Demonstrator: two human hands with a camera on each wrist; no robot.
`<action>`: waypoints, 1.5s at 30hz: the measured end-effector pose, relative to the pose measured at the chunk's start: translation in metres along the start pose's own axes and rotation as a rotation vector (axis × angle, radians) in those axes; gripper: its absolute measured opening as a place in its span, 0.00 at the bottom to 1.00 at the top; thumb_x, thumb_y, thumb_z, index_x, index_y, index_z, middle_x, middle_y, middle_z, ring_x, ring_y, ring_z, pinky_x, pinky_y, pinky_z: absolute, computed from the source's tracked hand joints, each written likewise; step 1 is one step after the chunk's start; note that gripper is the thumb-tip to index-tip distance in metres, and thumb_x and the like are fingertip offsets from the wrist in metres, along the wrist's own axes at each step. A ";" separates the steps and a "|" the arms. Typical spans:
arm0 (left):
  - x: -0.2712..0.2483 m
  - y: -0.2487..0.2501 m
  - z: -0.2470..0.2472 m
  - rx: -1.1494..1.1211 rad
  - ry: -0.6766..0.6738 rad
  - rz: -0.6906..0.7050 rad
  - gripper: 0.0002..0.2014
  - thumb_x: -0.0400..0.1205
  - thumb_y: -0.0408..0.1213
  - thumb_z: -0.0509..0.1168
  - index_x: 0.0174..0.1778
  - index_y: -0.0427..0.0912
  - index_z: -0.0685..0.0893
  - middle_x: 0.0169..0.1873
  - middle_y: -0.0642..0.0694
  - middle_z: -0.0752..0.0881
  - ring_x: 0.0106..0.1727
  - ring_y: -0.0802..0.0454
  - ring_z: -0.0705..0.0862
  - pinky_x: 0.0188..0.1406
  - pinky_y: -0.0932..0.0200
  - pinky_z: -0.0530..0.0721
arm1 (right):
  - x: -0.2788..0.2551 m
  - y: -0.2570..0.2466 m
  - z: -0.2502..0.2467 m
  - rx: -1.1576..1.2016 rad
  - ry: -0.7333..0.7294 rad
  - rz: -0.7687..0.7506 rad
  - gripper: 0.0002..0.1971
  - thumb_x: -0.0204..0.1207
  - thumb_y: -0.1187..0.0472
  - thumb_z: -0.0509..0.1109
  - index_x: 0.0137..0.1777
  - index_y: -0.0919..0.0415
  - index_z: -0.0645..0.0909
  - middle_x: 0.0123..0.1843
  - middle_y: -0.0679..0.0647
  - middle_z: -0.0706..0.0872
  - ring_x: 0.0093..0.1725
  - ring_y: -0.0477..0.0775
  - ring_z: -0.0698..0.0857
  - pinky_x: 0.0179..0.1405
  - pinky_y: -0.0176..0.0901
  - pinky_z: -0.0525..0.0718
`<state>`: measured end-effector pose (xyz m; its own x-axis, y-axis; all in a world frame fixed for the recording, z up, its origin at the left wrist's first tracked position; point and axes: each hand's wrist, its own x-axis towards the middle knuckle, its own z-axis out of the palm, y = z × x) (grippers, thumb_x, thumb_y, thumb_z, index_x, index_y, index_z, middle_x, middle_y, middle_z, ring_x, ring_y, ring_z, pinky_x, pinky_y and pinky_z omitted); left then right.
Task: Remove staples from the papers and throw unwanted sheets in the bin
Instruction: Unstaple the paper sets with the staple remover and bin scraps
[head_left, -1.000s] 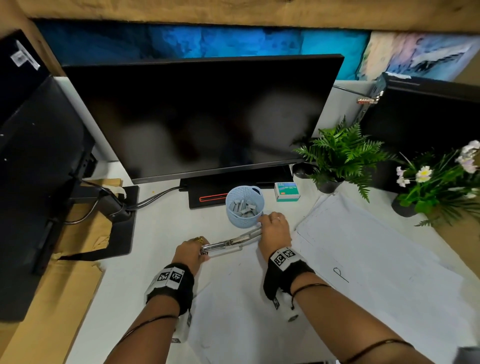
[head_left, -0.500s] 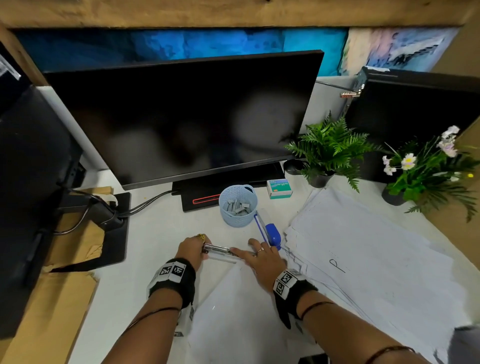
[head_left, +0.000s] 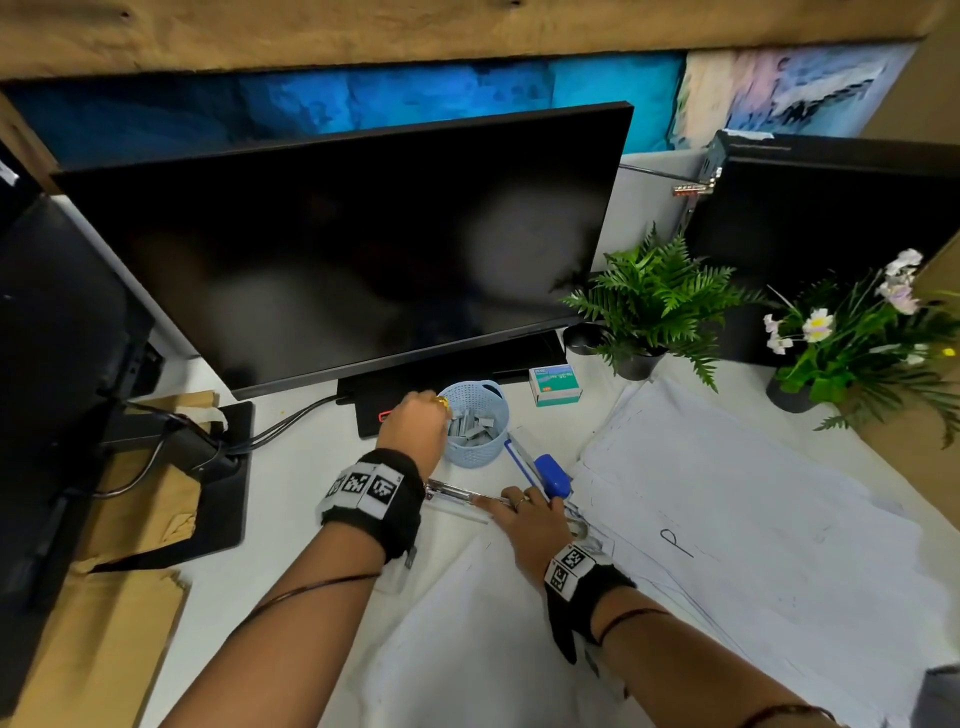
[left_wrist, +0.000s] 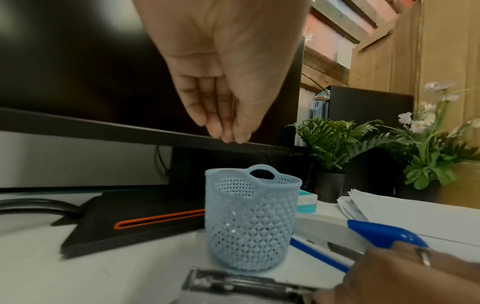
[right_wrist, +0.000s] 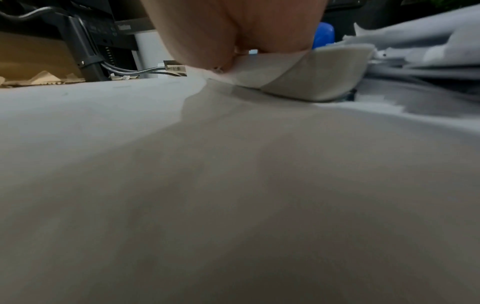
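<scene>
Papers (head_left: 753, 561) lie spread on the desk's (head_left: 291, 499) right side. At their left corner the right hand (head_left: 530, 525) presses flat, fingers straight, touching the metal stapler (head_left: 457, 496). Farther back, the left hand (left_wrist: 221, 82) hangs over the blue basket (left_wrist: 252, 222), fingertips (left_wrist: 228, 133) bunched together; whether they pinch a staple is unclear.

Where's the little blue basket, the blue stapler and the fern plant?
little blue basket (left_wrist: 253, 228): left wrist view, on its patterned front wall.
blue stapler (head_left: 554, 474): head view, on its blue top near the front end.
fern plant (head_left: 655, 296): head view, on the green fronds above its dark pot.
</scene>
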<state>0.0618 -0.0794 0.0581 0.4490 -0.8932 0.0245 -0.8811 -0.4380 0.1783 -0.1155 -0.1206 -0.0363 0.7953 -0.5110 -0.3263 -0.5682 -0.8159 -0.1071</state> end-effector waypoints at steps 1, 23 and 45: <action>0.008 0.005 0.000 0.027 -0.029 0.013 0.14 0.85 0.32 0.56 0.61 0.39 0.83 0.58 0.41 0.81 0.60 0.46 0.79 0.59 0.55 0.78 | 0.000 0.000 0.000 0.015 -0.003 0.009 0.45 0.72 0.73 0.63 0.80 0.36 0.47 0.78 0.51 0.62 0.74 0.58 0.63 0.69 0.59 0.63; 0.066 0.033 0.026 0.365 -0.490 -0.012 0.13 0.81 0.40 0.63 0.62 0.46 0.80 0.61 0.47 0.83 0.65 0.47 0.78 0.70 0.48 0.65 | 0.008 0.013 -0.003 0.133 0.004 0.032 0.45 0.73 0.74 0.63 0.80 0.36 0.48 0.76 0.53 0.65 0.75 0.60 0.64 0.70 0.58 0.65; -0.031 -0.039 0.021 -0.465 -0.016 -0.020 0.09 0.82 0.31 0.64 0.54 0.34 0.86 0.50 0.44 0.85 0.46 0.54 0.81 0.53 0.66 0.75 | 0.004 0.010 -0.001 0.055 0.046 0.020 0.44 0.73 0.72 0.62 0.81 0.37 0.49 0.75 0.50 0.66 0.71 0.58 0.67 0.65 0.53 0.67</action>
<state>0.0787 -0.0364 0.0298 0.4594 -0.8882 0.0025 -0.7106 -0.3658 0.6010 -0.1181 -0.1306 -0.0379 0.7916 -0.5403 -0.2854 -0.5941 -0.7897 -0.1531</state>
